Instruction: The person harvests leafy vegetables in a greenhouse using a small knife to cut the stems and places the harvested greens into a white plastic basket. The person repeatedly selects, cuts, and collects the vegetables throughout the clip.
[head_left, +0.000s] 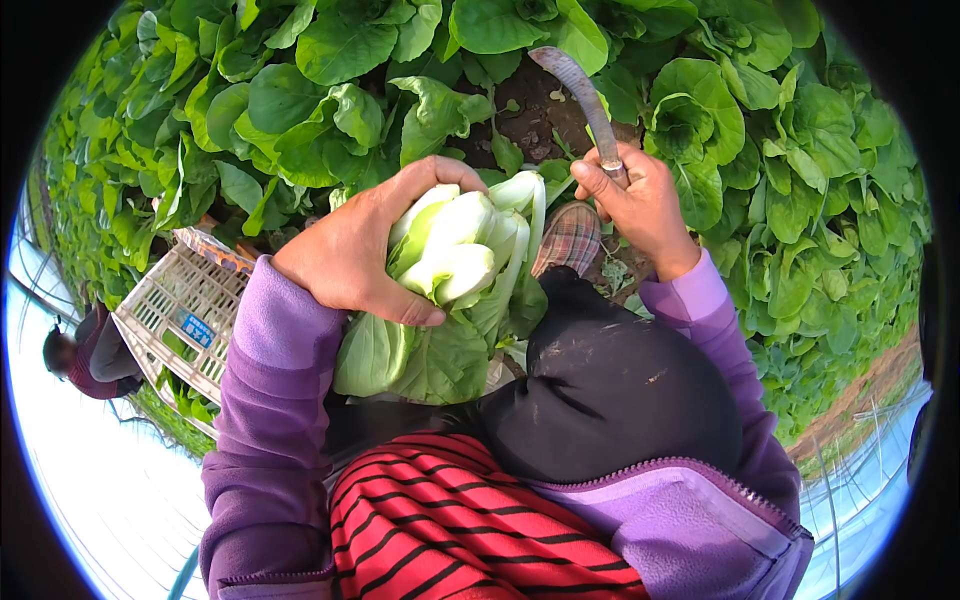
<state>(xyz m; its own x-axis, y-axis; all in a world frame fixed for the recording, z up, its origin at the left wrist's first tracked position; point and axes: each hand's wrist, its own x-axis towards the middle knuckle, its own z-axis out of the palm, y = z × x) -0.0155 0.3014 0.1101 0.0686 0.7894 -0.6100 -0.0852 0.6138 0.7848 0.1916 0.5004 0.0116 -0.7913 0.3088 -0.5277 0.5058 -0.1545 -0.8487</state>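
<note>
My left hand (375, 244) grips a head of leafy greens (457, 262) with thick pale stalks, its fingers and thumb spread around the base. The stalk end faces up and the green leaves hang down towards my lap. In my right hand (637, 199) is a sickle-like knife (581, 94). Its curved, stained blade points up and away from me, apart from the greens. My right fist hides most of the handle.
Rows of growing leafy greens (810, 165) spread ahead and to both sides. A pale slatted plastic crate (169, 300) with greens inside stands at my left. Further left another person (97, 352) is bent low. My plaid shoe (568, 240) rests on bare soil.
</note>
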